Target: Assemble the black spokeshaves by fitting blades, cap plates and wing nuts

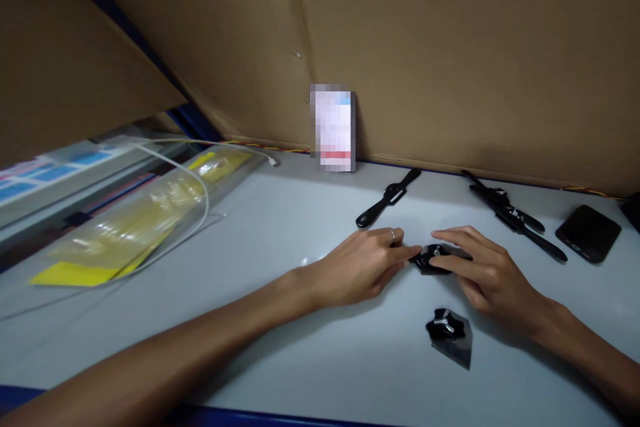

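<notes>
A black spokeshave (434, 267) lies in front of me with a shiny screw at its middle. My left hand (367, 263), which wears a ring, is closed around its left handle, hiding most of that end. Over the right side is my right hand (487, 270), its fingers stretched out and apart. One right fingertip touches the middle of the tool, while the index finger reaches past its far side. Nearer to me rests a black cap with a silver screw (447, 324), on top of a flat dark metal blade (459, 349).
Behind my hands lie a spokeshave body (393, 196) and more black spokeshaves (515, 215). A dark phone (589, 233) is at right. A blurred upright card (334, 128) leans on the cardboard wall (450, 47). At left are a clear bag with yellow sheets (130, 227) and a white cable (206, 193).
</notes>
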{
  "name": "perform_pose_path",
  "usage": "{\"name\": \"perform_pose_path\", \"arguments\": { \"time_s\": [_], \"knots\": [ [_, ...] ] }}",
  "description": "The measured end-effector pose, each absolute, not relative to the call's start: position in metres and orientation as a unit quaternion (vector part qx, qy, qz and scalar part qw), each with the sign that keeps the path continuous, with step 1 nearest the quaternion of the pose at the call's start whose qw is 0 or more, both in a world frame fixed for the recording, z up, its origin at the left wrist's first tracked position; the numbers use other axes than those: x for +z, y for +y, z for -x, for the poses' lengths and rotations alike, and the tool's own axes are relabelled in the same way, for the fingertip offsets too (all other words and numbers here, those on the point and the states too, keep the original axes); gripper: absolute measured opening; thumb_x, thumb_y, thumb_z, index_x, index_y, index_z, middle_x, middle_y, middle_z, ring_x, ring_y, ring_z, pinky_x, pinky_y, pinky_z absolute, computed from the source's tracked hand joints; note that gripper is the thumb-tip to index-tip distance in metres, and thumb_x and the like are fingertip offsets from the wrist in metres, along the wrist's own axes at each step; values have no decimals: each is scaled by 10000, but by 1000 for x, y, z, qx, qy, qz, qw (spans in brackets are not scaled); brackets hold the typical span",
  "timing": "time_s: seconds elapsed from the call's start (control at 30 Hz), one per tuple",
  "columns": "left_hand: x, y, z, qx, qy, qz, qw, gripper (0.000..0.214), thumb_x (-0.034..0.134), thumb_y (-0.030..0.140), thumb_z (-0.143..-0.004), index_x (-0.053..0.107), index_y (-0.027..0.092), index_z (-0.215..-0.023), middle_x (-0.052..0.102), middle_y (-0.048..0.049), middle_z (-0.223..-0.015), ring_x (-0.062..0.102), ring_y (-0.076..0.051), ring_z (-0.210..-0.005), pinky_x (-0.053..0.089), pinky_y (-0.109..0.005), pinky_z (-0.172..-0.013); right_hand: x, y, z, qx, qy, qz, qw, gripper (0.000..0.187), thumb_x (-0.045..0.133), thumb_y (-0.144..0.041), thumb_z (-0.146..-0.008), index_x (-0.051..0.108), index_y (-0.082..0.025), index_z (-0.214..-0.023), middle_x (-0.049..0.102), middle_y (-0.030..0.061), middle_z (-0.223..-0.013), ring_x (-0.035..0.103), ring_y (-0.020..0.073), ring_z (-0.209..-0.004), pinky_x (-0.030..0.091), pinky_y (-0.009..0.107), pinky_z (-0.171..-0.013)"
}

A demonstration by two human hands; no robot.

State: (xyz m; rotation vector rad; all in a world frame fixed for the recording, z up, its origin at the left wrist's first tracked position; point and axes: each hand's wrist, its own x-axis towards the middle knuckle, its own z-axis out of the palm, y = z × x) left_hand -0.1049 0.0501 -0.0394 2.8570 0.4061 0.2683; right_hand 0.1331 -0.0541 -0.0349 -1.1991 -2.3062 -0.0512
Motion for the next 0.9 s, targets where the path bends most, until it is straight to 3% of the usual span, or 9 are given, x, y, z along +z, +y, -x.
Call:
{"name": "perform_pose_path", "arguments": {
  "time_s": [0.1,0.27,0.43,0.6,0.77,0.9],
  "knots": [
    [-39,50,105,93,139,-979,116,433,396,145,-1001,592,161,-1387,618,-79,-911,599,-186,-749,488,-319,-663,-35,-55,-133,-40,-839,468,275,371,474,38,-842,751,-177,-963,693,145,-1221,623,270,-1065,592,456,-808],
    [-38,49,106,85,143,-979,120,435,392,153,-1011,583,169,-1402,605,-77,-907,601,-188,-754,493,-320,-664,-36,-55,-133,-36,-846,461,264,432,454,51,-833,728,-147,-1101,684,168,-1224,613,275,-1092,595,461,-825],
    [-37,48,105,84,149,-977,131,437,384,160,-1018,591,171,-1403,603,-75,-909,582,-172,-717,496,-316,-658,-36,-55,-132,-48,-844,460,273,357,456,44,-841,749,-139,-930,691,176,-1209,619,286,-1071,594,462,-805],
    [-36,48,105,80,147,-977,130,442,371,156,-1009,600,168,-1387,595,-72,-890,581,-184,-721,494,-322,-647,-36,-55,-132,-53,-841,468,268,416,454,53,-828,740,-138,-1062,690,173,-1209,614,281,-1072,596,456,-797],
    [-38,49,105,89,143,-976,135,442,358,153,-1006,605,154,-1372,599,-81,-900,586,-195,-745,492,-330,-654,-36,-55,-131,-65,-837,477,261,378,450,51,-826,753,-158,-909,691,157,-1219,612,272,-1064,587,430,-781],
    [-39,49,105,87,142,-977,136,443,359,158,-1014,595,166,-1389,596,-76,-891,579,-185,-736,487,-320,-653,-36,-54,-129,-69,-833,483,261,422,445,59,-823,754,-147,-1024,692,162,-1217,612,265,-1043,586,421,-783]
  ]
}}
